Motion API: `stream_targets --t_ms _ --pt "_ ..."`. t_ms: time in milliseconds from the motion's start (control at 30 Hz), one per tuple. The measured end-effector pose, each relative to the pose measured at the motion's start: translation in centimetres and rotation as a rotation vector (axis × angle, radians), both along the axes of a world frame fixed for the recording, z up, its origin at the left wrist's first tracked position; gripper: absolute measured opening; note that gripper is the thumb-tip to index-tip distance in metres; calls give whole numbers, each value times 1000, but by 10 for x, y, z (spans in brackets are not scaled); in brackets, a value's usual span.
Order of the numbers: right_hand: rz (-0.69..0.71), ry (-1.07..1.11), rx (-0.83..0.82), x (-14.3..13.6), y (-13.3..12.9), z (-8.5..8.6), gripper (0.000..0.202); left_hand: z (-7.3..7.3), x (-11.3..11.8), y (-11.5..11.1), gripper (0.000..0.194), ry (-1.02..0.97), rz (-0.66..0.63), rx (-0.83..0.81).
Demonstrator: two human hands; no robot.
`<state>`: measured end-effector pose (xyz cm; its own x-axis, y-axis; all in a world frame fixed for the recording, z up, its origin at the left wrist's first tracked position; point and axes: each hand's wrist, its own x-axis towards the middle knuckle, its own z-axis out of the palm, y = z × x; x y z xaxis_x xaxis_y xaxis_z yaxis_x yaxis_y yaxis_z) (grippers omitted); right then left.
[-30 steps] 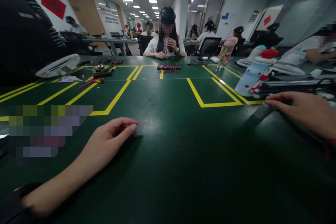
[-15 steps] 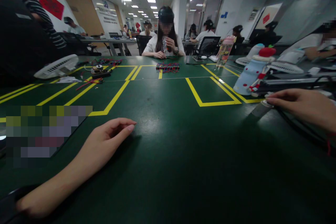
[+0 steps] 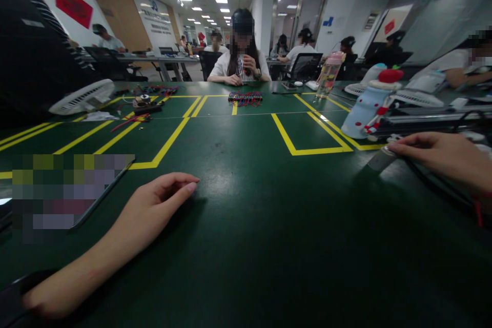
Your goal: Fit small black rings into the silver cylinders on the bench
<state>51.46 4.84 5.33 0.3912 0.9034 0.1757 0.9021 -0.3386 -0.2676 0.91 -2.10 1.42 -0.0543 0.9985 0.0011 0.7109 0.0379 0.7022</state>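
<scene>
My left hand (image 3: 163,200) rests on the green table, loosely curled, with a gap between thumb and fingers and nothing visible in it. On the right, my right hand (image 3: 438,154) pinches the top of a small grey cylinder (image 3: 380,159) with a metallic end. The cylinder leans slightly, its lower end at the tabletop; whether it touches cannot be made out. Just behind it stands a light blue bottle (image 3: 359,113) with a red top.
A blurred-out flat object (image 3: 73,189) lies left of my left arm. Farther back are a white fan (image 3: 82,98), coloured wires (image 3: 245,98) and a pink-capped bottle (image 3: 329,77). A person (image 3: 242,61) sits opposite. Black cables (image 3: 430,179) run beneath my right hand.
Almost nothing differs. The grey cylinder and my right hand have barely shifted, and my left hand stays in place.
</scene>
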Motion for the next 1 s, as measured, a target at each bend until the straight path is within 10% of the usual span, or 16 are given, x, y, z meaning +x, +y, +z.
stream_targets --t_ms 567,700,867,1000 --pt "90 89 399 -16 -13 -59 52 -19 -13 8 37 33 -18 38" --pt "432 311 520 -66 -25 -59 50 -19 -12 9 37 45 -43 37" --pt "948 664 293 -167 -55 -52 38 -15 -10 6 37 47 -35 27" --pt "1083 689 190 -214 -59 -55 35 -16 -11 6 37 44 -40 14"
